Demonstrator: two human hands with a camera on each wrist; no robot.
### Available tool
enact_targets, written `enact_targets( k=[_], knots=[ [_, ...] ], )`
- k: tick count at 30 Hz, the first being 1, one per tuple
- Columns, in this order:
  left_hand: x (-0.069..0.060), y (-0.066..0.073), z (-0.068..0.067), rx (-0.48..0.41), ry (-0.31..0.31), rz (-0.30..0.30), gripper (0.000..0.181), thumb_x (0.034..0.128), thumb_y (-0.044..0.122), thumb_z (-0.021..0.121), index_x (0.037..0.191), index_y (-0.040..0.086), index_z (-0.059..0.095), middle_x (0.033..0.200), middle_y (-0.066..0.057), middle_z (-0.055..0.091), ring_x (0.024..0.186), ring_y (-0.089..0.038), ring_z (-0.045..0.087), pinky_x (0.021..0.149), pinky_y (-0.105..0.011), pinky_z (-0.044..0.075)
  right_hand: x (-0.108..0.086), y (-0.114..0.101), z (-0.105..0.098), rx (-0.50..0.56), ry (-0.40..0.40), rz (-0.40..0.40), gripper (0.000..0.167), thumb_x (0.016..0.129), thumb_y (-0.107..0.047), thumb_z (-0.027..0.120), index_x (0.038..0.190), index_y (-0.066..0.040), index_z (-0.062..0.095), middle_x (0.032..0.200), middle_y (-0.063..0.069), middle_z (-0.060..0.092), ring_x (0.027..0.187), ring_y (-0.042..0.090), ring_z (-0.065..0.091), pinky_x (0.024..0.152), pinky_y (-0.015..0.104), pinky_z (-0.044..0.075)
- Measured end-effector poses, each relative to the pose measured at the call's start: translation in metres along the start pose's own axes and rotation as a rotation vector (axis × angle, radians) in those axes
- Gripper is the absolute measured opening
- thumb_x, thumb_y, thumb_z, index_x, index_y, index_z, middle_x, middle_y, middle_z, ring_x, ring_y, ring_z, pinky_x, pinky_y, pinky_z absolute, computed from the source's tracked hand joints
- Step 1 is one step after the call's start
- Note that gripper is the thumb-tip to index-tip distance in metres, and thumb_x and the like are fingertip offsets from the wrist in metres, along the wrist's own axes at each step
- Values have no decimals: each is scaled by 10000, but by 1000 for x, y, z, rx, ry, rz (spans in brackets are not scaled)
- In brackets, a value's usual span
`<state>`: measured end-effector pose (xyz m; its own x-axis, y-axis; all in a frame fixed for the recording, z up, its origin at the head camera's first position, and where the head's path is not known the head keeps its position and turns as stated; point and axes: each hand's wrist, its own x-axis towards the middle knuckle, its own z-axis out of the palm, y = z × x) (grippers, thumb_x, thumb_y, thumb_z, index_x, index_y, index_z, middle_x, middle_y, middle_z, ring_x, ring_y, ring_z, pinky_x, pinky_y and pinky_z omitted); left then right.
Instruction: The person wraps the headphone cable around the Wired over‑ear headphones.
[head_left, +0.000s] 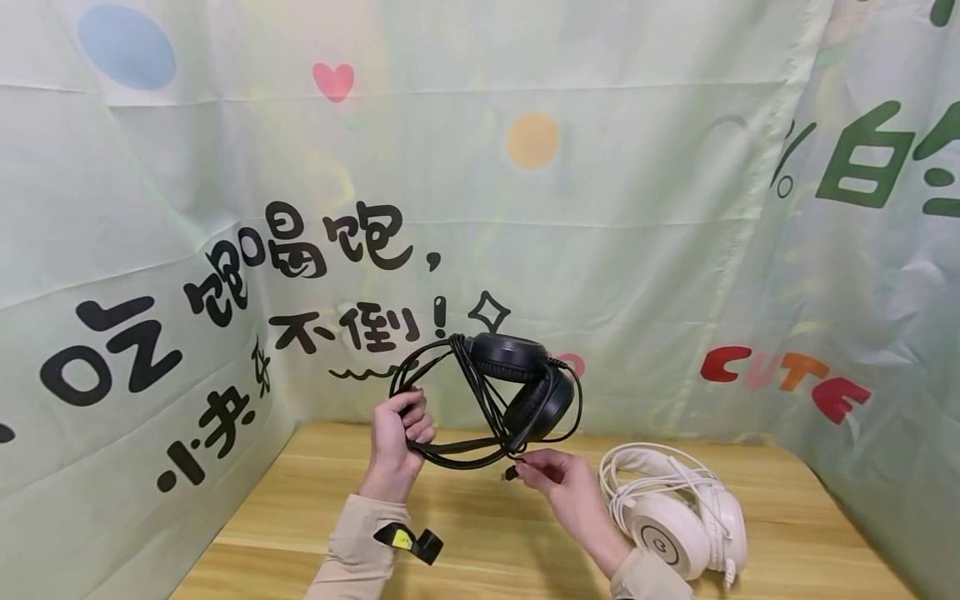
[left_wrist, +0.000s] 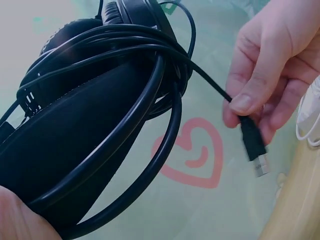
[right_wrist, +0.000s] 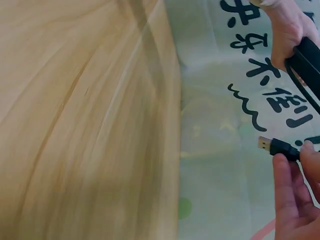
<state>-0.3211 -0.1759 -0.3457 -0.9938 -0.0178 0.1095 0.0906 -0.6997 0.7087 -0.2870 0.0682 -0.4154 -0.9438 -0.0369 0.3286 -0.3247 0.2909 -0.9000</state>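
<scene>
Black over-ear headphones [head_left: 512, 357] are held up above the table, with their cable looped round the headband and ear cups. My left hand [head_left: 401, 437] grips the headband at its left end, fingers curled round it. At the lower right of the headphones, my right hand [head_left: 566, 492] pinches the cable's end between thumb and fingers. A black USB plug [left_wrist: 253, 140] with a bare metal tip sticks out past those fingertips. The right wrist view also has the plug [right_wrist: 280, 148], clear of the table edge in the picture.
White headphones [head_left: 671, 529] with a white cable wound about them lie on the wooden table [head_left: 465, 550], right of my right hand. A pale printed curtain [head_left: 600, 275] with letters and shapes stands behind the table and along both sides.
</scene>
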Motion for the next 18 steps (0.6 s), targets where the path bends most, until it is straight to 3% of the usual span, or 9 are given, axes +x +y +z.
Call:
enact_targets(
  k=[9, 14, 18],
  knots=[
    [1, -5, 1, -15, -5, -9, 365, 1023, 66, 430, 685, 197, 389, 531, 106, 246, 413, -30, 251, 442, -163, 215, 6, 0, 13, 429, 71, 137, 211, 969, 81, 690, 1155, 180, 692, 1042, 266, 783, 893, 182, 807, 870, 281, 650],
    [3, -5, 1, -35, -17, -7, 327, 1022, 56, 426, 727, 195, 417, 542, 102, 246, 406, -25, 264, 444, -167, 208, 7, -4, 18, 589, 94, 148, 254, 1002, 109, 615, 1232, 215, 612, 1083, 190, 762, 937, 160, 804, 932, 285, 633],
    [3, -7, 1, -34, -25, -11, 323, 1025, 47, 418, 737, 195, 418, 548, 98, 238, 410, -26, 265, 447, -169, 209, 7, -5, 24, 731, 88, 174, 191, 1029, 115, 558, 1202, 120, 642, 1100, 91, 754, 991, 147, 796, 988, 295, 618]
  ],
)
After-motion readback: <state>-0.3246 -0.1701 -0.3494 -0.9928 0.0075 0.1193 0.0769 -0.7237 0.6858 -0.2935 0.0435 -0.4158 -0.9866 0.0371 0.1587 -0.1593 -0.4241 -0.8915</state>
